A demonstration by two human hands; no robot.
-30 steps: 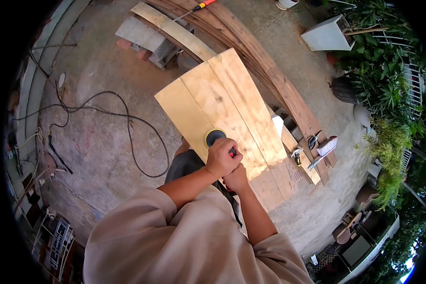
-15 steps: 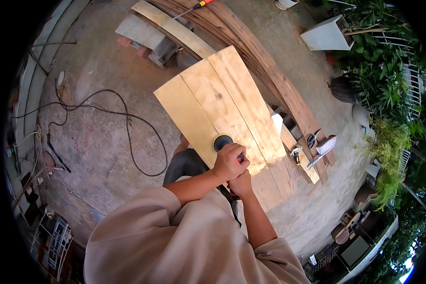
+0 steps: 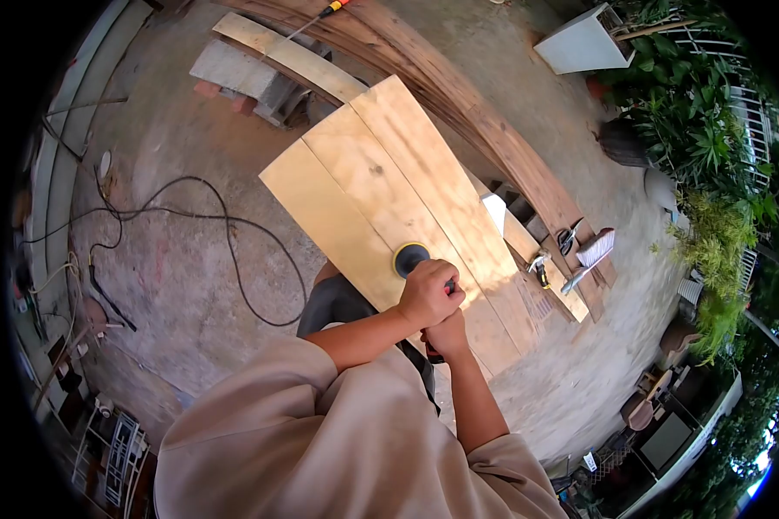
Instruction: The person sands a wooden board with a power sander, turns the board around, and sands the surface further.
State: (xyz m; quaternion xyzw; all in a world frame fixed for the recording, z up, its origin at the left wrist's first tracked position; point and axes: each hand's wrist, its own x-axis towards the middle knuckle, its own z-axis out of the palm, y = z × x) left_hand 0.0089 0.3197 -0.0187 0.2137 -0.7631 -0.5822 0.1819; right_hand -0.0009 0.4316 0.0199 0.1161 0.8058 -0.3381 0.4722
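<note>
A power sander (image 3: 411, 258) with a round, yellow-edged pad lies against a pale wooden panel (image 3: 355, 164) made of joined boards. My left hand (image 3: 430, 290) is closed over the front of the sander, just behind the pad. Close behind it, my right hand (image 3: 447, 331) wraps round the rear of the tool, whose body is mostly hidden by my fingers. The panel slants away from my lap, its near part paler and dusty-looking around my hands.
Long brown planks (image 3: 485, 112) run past the panel's far side. A hammer (image 3: 538, 268), scissors (image 3: 568, 236) and a brush (image 3: 594, 248) lie to the right. A screwdriver (image 3: 329, 10) rests on a board at the top. Black cable (image 3: 225, 212) loops over the concrete floor at left.
The view has shifted, so the panel and surroundings appear slightly further left and up. Both hands keep hold of the sander, whose pad sits a little nearer the panel's right side.
</note>
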